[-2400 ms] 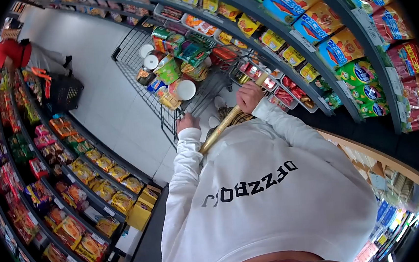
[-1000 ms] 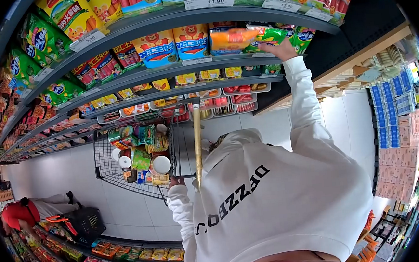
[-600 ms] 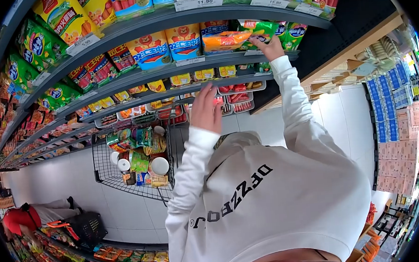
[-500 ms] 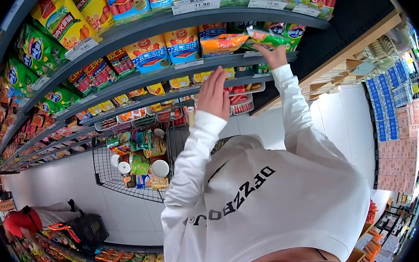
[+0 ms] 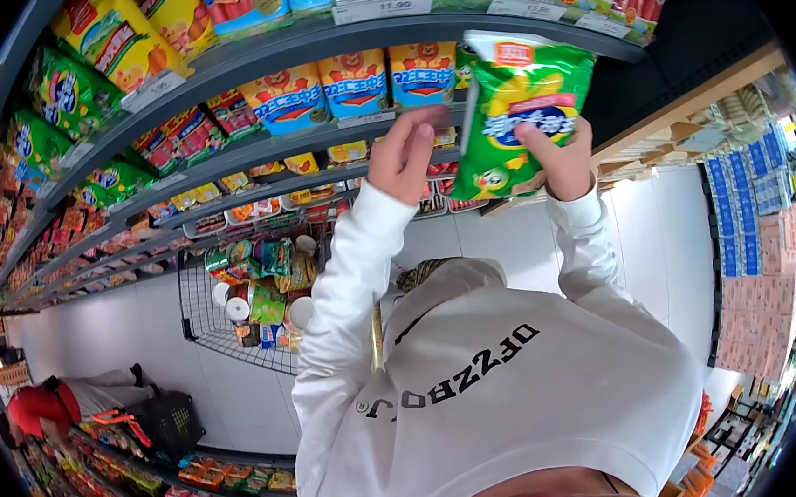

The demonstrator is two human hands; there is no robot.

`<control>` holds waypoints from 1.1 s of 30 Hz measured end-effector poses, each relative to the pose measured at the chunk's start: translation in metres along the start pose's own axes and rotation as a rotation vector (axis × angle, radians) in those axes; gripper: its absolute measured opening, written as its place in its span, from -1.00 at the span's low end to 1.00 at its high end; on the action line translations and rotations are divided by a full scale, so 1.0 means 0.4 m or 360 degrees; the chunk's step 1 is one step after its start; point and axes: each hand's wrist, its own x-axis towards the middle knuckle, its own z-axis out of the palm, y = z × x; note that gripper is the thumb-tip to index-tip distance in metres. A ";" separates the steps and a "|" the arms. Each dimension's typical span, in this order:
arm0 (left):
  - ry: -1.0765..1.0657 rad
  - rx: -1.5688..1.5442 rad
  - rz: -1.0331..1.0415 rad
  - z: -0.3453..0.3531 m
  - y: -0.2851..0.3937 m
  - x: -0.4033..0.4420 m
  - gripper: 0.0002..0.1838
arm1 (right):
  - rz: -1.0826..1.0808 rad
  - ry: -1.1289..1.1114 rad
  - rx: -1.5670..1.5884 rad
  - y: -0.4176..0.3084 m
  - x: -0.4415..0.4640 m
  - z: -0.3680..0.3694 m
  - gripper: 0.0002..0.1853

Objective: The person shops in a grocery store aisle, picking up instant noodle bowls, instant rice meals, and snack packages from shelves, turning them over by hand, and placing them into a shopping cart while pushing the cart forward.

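Observation:
In my right hand (image 5: 559,156) is a green snack bag (image 5: 523,112) with a blue oval label and a cartoon chick. My thumb presses on its front; the other fingers are mostly hidden behind it. The bag is tilted slightly, held in front of the shelf with its printed face towards me. My left hand (image 5: 405,154) is just left of the bag, apart from it, with fingers partly bent and nothing visible in them. Behind it, yellow-and-blue packs (image 5: 357,88) stand upright in a row on the shelf.
A wire shopping cart (image 5: 227,327) with packets and tubs stands to my left. Shelf edges (image 5: 307,45) with price tags curve close ahead. Lower left, a person in a red top (image 5: 46,407) bends beside a black basket (image 5: 169,423). Stacked cartons (image 5: 749,314) stand to the right.
My right hand has drawn the green bag away from the shelf and turned its front towards me. An orange pack leaning at the shelf edge no longer shows; a yellow-and-blue pack stands there.

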 end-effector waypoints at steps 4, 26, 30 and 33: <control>0.0045 -0.0391 -0.0257 -0.022 0.191 -0.112 -0.47 | 0.0248 -0.0459 0.0202 -0.020 0.022 0.163 -0.64; 0.1182 0.0061 -0.0178 -0.196 0.266 -0.349 -0.38 | 0.0552 -0.1547 0.0727 0.041 0.008 0.560 -0.53; 0.1212 0.0014 -0.0182 -0.203 0.254 -0.339 -0.39 | 0.0598 -0.1590 0.0750 0.058 0.028 0.570 -0.54; 0.1245 -0.0051 -0.0220 -0.205 0.246 -0.330 -0.40 | 0.0626 -0.1614 0.0756 0.073 0.038 0.572 -0.58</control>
